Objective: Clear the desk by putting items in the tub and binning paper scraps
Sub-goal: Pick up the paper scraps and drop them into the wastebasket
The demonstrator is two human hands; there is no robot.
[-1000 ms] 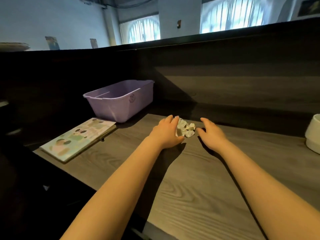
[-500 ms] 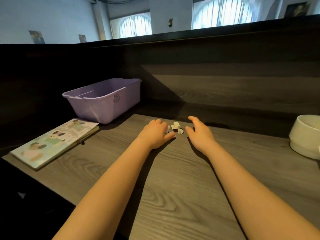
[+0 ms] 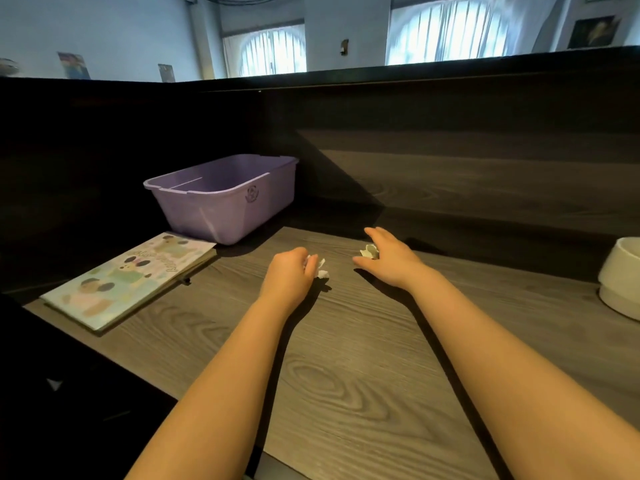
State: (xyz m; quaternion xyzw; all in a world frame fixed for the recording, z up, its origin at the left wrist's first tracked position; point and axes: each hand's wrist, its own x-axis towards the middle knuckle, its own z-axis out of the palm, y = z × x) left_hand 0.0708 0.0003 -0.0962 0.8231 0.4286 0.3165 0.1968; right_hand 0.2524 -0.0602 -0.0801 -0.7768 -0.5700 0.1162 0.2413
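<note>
Left hand: fingers curled into a loose fist, gripping white crumpled paper scraps that protrude from its right side, low over the grey wood-grain desk.

Right hand: fingers mostly extended, thumb spread. A separate white crumpled paper scrap sits between thumb and forefinger, touching the hand. Whether it is pinched cannot be told.

The two hands are near each other at mid-desk, not touching.

Lilac rectangular plastic tub: upright at the rear left of the desk. Pastel illustrated picture book: flat, closed, just in front of the tub. White round ceramic container: at the right edge, well apart from both hands.
</note>
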